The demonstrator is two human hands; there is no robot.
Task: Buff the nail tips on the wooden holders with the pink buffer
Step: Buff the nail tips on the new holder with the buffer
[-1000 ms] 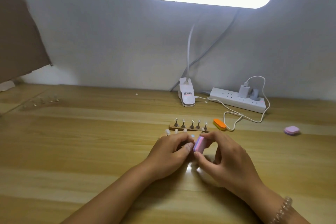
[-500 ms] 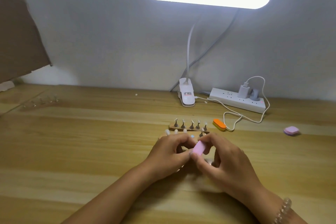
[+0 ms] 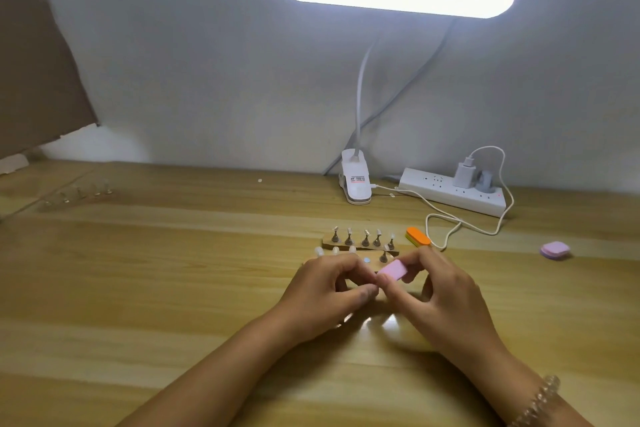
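- Gripping the pink buffer [image 3: 393,270] between thumb and fingertips, the right hand [image 3: 446,291] holds it tilted above the table [image 3: 173,270], its broad pink face turned up toward the camera.
- Buffer position: directly over the near wooden holder [image 3: 372,263], between the two hands.
- Left hand [image 3: 322,291]: fingers curled, thumb and forefinger tips drawn together just beneath the buffer's lower-left end. Whatever sits between them is hidden, so I cannot tell whether it grips anything.
- Near holder is mostly covered by both hands. Three pale nail tips [image 3: 335,250] show along its far left edge, and one metal stand [image 3: 383,256] shows toward its right end.
- Far wooden holder [image 3: 360,247] lies just behind the near one and carries a row of upright metal stands topped with small tips.
- Orange buffer [image 3: 417,236] lies just right of the far holder.
- A second pink pad [image 3: 555,250] lies well apart, on the right of the table.
- At the back wall: clip lamp [image 3: 355,182], lit, and a power strip [image 3: 450,192] with a white cable [image 3: 446,218] looping forward.
- Bead bracelet [image 3: 540,399] on the right wrist.
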